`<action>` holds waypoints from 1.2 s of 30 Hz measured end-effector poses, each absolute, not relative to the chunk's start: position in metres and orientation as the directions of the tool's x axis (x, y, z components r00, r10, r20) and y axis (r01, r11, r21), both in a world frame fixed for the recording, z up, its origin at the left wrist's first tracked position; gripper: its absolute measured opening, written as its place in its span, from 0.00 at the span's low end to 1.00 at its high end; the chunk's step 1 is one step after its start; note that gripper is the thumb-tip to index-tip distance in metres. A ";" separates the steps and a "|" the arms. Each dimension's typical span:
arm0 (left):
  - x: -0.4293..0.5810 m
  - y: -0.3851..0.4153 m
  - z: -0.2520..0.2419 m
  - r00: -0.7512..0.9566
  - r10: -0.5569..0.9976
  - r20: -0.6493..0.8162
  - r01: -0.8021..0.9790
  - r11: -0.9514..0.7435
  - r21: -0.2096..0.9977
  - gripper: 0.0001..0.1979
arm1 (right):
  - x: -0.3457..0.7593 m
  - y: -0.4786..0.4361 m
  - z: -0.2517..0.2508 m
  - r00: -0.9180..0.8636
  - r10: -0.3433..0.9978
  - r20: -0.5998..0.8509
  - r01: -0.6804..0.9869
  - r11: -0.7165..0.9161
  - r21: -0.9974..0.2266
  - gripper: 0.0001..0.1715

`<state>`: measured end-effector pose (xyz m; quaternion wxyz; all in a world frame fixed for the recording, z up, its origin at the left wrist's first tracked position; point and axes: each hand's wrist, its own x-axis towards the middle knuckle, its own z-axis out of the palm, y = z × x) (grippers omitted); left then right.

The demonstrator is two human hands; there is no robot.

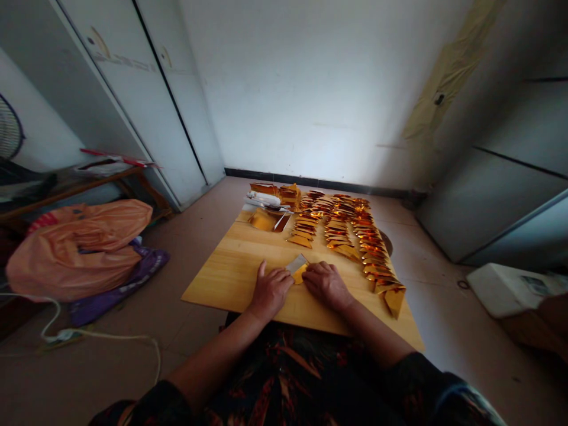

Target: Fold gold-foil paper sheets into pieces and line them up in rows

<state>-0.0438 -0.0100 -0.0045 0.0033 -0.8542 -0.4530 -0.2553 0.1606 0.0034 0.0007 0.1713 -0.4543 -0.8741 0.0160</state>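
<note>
A small sheet of gold foil paper [300, 276] lies partly folded on the wooden board [235, 260], its pale back showing along the upper part. My left hand [271, 291] presses its fingers on the sheet's left edge, with the thumb raised apart. At the right edge, the fingers of my right hand [327, 285] are bent and closed on the paper; their tips are partly hidden. Beyond the hands, folded gold foil pieces [339, 228] stand in several close rows. A shallow tray with gold sheets [262, 220] sits at the board's far left.
Behind the tray lies a white roll-shaped packet [262, 199]. An orange plastic bag [80, 248] and a purple bag [118, 287] are on the left, near a white cable [119, 336]. A white box [506, 288] stands on the right, with a wall ahead.
</note>
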 end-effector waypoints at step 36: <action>-0.064 0.020 -0.006 0.495 0.840 0.222 0.738 -0.542 0.403 0.08 | 0.169 0.019 -0.007 -0.607 0.730 0.314 0.675 0.682 -0.281 0.09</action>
